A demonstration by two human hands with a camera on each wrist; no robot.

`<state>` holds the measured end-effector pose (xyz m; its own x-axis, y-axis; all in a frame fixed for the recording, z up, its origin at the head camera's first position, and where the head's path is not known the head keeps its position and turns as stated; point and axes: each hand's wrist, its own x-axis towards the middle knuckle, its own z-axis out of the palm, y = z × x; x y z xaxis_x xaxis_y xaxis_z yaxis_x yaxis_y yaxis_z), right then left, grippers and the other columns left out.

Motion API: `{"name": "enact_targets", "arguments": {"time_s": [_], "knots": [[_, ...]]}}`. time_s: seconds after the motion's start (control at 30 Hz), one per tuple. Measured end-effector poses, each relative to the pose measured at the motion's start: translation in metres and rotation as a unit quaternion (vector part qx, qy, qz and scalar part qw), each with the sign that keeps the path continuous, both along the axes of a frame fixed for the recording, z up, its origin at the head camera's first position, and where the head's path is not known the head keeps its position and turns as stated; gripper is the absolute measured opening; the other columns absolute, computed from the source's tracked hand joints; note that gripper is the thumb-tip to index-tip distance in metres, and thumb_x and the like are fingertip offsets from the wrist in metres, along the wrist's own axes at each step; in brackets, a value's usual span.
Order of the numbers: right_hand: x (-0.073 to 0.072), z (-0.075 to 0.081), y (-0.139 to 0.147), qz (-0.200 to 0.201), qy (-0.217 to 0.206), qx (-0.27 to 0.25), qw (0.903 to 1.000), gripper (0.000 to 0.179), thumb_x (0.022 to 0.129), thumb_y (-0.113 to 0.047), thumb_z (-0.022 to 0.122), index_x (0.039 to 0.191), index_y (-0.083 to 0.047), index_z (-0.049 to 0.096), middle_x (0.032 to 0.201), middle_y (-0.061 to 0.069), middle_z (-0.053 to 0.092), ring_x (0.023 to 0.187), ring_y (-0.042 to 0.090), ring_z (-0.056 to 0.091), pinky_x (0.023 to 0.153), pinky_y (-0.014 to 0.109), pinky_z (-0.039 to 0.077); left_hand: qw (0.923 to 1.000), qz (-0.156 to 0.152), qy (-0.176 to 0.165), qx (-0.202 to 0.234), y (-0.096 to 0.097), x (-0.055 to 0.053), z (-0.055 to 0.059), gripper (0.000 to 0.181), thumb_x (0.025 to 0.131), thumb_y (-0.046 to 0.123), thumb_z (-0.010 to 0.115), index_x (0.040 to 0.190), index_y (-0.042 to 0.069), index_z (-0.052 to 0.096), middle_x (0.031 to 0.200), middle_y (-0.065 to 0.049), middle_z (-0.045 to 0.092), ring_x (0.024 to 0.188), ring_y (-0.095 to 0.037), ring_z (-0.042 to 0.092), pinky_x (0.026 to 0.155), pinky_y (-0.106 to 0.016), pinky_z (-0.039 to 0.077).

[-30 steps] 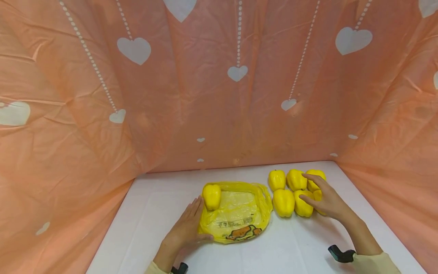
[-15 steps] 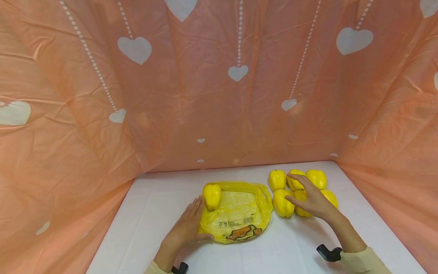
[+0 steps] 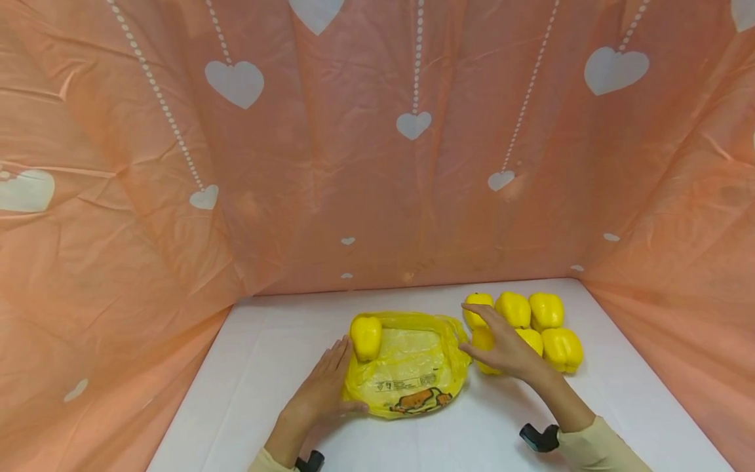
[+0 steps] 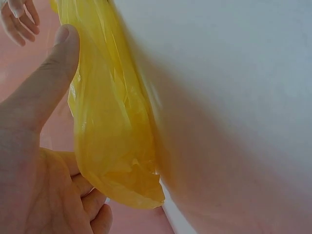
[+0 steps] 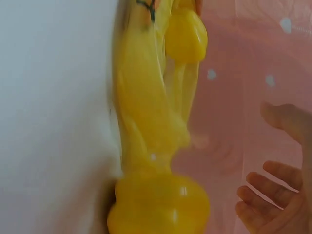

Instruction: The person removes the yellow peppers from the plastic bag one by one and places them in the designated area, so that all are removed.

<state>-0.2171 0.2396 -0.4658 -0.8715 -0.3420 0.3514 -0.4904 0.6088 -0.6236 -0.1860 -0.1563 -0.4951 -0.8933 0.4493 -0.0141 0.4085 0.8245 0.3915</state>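
A yellow plastic bag (image 3: 413, 351) with printed lettering and an orange picture lies spread on the white table. One yellow bell pepper (image 3: 366, 339) sits at its back left corner. My left hand (image 3: 321, 383) rests along the bag's left edge; in the left wrist view its thumb (image 4: 58, 68) lies against the crumpled rim of the bag (image 4: 107, 107). My right hand (image 3: 501, 344) hovers with spread, bent fingers in front of the left-hand peppers, partly hiding them, and holds nothing. From the right wrist, one pepper (image 5: 158, 204) appears near the bag, apart from the hand.
Several yellow bell peppers stand in two rows right of the bag, among them a front right one (image 3: 562, 350) and a back right one (image 3: 546, 310). Behind the white table (image 3: 283, 328) hangs a pink curtain (image 3: 377, 196) with white hearts, also closing both sides.
My right hand has travelled left across the peppers toward the bag's right edge, uncovering the right-hand peppers. My left hand, the bag and the peppers have stayed in place.
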Motion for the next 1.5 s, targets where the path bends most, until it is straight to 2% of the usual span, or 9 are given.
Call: {"name": "enact_targets", "arguments": {"time_s": [0.13, 0.37, 0.63, 0.77, 1.07, 1.5], "knots": [[-0.002, -0.004, -0.016, 0.014, 0.018, 0.007, 0.9997, 0.078, 0.090, -0.020, 0.089, 0.155, 0.000, 0.050, 0.155, 0.024, 0.054, 0.145, 0.051, 0.048, 0.115, 0.074, 0.042, 1.0000, -0.001, -0.002, 0.000, 0.000, 0.000, -0.001, 0.130, 0.079, 0.052, 0.092, 0.166, -0.011, 0.019, 0.176, -0.028, 0.014, 0.164, -0.042, 0.017, 0.134, -0.056, 0.017], [-0.004, -0.003, -0.044, 0.016, -0.014, 0.009, 0.9997, 0.080, 0.090, -0.029, 0.089, 0.157, -0.008, 0.050, 0.156, 0.018, 0.054, 0.145, 0.044, 0.051, 0.115, 0.068, 0.047, 1.0000, -0.003, 0.004, -0.001, 0.000, 0.001, 0.000, 0.130, 0.078, 0.052, 0.093, 0.166, -0.011, 0.020, 0.176, -0.029, 0.015, 0.163, -0.042, 0.018, 0.134, -0.055, 0.018], [-0.008, -0.007, -0.068, 0.045, 0.005, 0.006, 0.9990, 0.079, 0.091, -0.030, 0.088, 0.155, -0.001, 0.051, 0.153, 0.017, 0.057, 0.142, 0.042, 0.054, 0.116, 0.065, 0.048, 1.0000, 0.000, -0.001, 0.005, 0.000, 0.000, 0.002, 0.130, 0.078, 0.051, 0.094, 0.166, -0.011, 0.020, 0.176, -0.028, 0.014, 0.164, -0.042, 0.017, 0.134, -0.056, 0.017], [-0.010, -0.009, -0.078, 0.052, 0.004, 0.013, 0.9986, 0.079, 0.092, -0.032, 0.088, 0.155, -0.002, 0.051, 0.153, 0.016, 0.057, 0.142, 0.041, 0.053, 0.116, 0.063, 0.048, 1.0000, 0.004, -0.007, 0.003, 0.000, 0.001, 0.003, 0.131, 0.078, 0.053, 0.093, 0.166, -0.010, 0.019, 0.176, -0.028, 0.014, 0.164, -0.041, 0.017, 0.134, -0.055, 0.016], [-0.014, -0.010, -0.101, 0.064, -0.033, 0.026, 0.9970, 0.082, 0.093, -0.036, 0.086, 0.158, -0.002, 0.047, 0.157, 0.017, 0.053, 0.144, 0.041, 0.052, 0.116, 0.063, 0.048, 1.0000, -0.004, 0.001, -0.001, -0.001, 0.001, 0.001, 0.131, 0.078, 0.054, 0.092, 0.166, -0.011, 0.020, 0.176, -0.029, 0.014, 0.164, -0.042, 0.017, 0.134, -0.055, 0.017], [-0.026, -0.017, -0.128, 0.071, -0.076, 0.030, 0.9941, 0.086, 0.092, -0.035, 0.087, 0.159, -0.003, 0.046, 0.160, 0.019, 0.050, 0.146, 0.043, 0.049, 0.117, 0.064, 0.047, 0.9999, 0.005, -0.014, 0.004, -0.002, -0.001, -0.001, 0.130, 0.079, 0.054, 0.092, 0.167, -0.009, 0.019, 0.177, -0.026, 0.013, 0.165, -0.040, 0.016, 0.135, -0.054, 0.015]]}}
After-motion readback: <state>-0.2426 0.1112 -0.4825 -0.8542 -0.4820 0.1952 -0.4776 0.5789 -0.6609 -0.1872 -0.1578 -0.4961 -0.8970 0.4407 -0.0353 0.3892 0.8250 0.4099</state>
